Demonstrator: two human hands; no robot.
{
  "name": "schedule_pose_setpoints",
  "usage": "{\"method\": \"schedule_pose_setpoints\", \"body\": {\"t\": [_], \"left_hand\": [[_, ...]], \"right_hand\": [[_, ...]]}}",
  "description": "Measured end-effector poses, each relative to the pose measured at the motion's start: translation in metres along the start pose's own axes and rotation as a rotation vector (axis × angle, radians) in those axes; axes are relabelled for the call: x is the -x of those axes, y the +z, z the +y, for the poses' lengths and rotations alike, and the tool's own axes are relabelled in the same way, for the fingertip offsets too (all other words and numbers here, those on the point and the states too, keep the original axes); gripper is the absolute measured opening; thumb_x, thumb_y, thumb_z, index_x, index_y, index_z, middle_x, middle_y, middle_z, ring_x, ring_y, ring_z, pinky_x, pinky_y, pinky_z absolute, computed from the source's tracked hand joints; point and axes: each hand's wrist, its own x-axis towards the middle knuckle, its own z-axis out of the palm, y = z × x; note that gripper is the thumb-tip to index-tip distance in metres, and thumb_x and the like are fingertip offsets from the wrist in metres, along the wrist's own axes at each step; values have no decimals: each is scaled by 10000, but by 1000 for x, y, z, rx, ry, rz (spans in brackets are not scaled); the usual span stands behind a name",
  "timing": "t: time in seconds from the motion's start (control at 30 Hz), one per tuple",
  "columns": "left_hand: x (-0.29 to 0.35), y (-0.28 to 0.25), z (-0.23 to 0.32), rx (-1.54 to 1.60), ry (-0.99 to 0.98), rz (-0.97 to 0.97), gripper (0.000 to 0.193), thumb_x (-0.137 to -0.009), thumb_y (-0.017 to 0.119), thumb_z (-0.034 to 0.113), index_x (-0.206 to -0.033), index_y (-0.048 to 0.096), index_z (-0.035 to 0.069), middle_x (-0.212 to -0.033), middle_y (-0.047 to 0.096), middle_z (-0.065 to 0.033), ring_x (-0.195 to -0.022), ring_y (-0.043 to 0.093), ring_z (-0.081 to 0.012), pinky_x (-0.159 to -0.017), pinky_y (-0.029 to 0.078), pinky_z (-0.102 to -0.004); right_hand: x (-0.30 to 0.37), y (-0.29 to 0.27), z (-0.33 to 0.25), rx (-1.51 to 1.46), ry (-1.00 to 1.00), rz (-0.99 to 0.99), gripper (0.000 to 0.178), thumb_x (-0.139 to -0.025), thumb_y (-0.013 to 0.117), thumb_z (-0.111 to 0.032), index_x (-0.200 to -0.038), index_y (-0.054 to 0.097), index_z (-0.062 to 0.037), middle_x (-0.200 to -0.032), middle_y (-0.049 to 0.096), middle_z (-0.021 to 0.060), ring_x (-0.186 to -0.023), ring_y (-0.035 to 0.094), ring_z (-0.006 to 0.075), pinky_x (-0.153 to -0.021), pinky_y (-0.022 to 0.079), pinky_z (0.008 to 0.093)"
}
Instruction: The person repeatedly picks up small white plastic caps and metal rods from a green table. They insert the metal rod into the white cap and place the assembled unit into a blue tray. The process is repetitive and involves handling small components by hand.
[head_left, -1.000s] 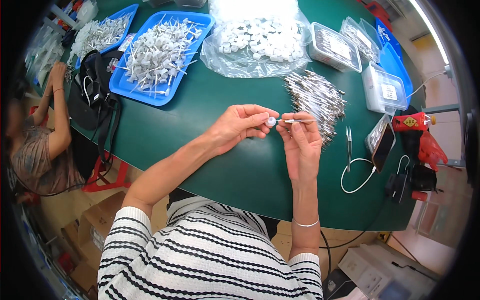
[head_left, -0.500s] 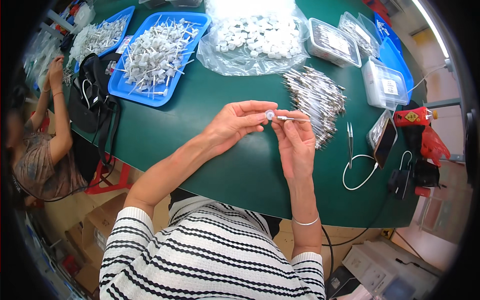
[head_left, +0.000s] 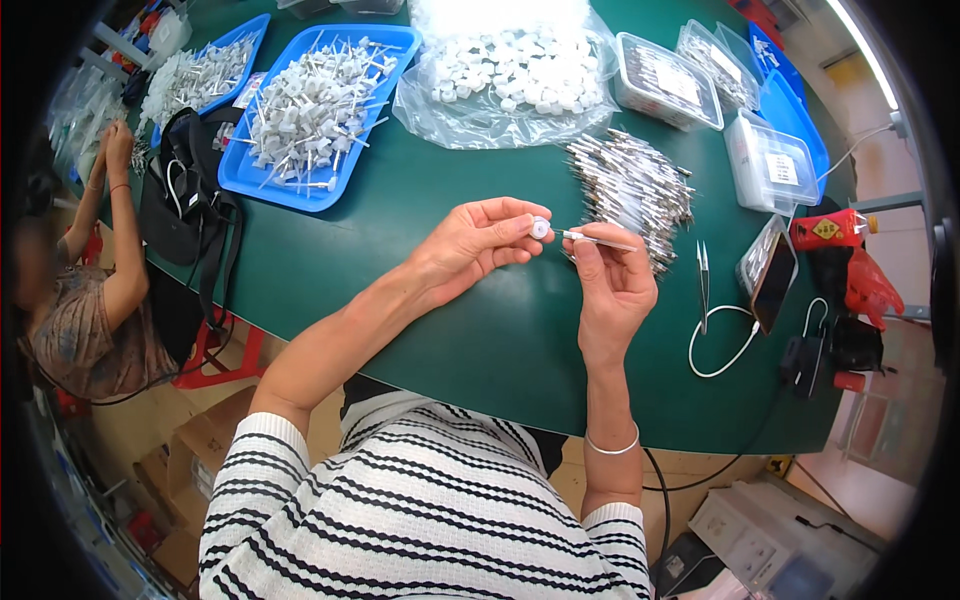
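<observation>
Above the table's middle, my left hand (head_left: pixel 468 252) pinches a small white round plastic cap (head_left: pixel 540 229) between thumb and fingertips. My right hand (head_left: pixel 612 290) is closed on a thin rod (head_left: pixel 608 243) with a whitish shaft and a fine metal tip. That tip points left at the cap and lies very close to it; whether they touch I cannot tell. Behind my right hand spreads a pile of similar metal-ended rods (head_left: pixel 635 190). Further back, a clear plastic bag (head_left: pixel 425 118) holds many white caps (head_left: pixel 530 75).
A blue tray (head_left: pixel 232 170) of capped rods stands back left. Lidded plastic boxes (head_left: pixel 765 165), tweezers (head_left: pixel 703 285), a phone (head_left: pixel 773 275) and a white cable (head_left: pixel 722 372) lie right. A black bag (head_left: pixel 185 215) is at left, near another person (head_left: pixel 95 300).
My right hand has shifted a little to the right with the rod, and its fine metal tip now shows beside the cap. My left hand has barely moved.
</observation>
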Motion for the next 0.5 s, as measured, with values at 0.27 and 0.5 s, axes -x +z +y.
{"method": "schedule_pose_setpoints", "body": {"t": [0.27,0.5], "left_hand": [[-1,2,-2,-6,-16,0,246,-892,608,144,-1084,596,-8,-918,640,-73,-807,617,-110,-722,533,-207],[0,0,-4,-24,-4,-1,244,-890,611,147,-1081,611,-5,-924,648,-59,-809,626,-108,-727,534,-214]], "right_hand": [[1,0,0,27,27,4,121,-860,618,10,-977,589,20,-908,598,41,-815,585,90,-702,467,204],[2,-1,0,95,1,-9,114,-861,624,-7,-967,591,18,-905,597,40,-815,591,97,-727,467,217]]}}
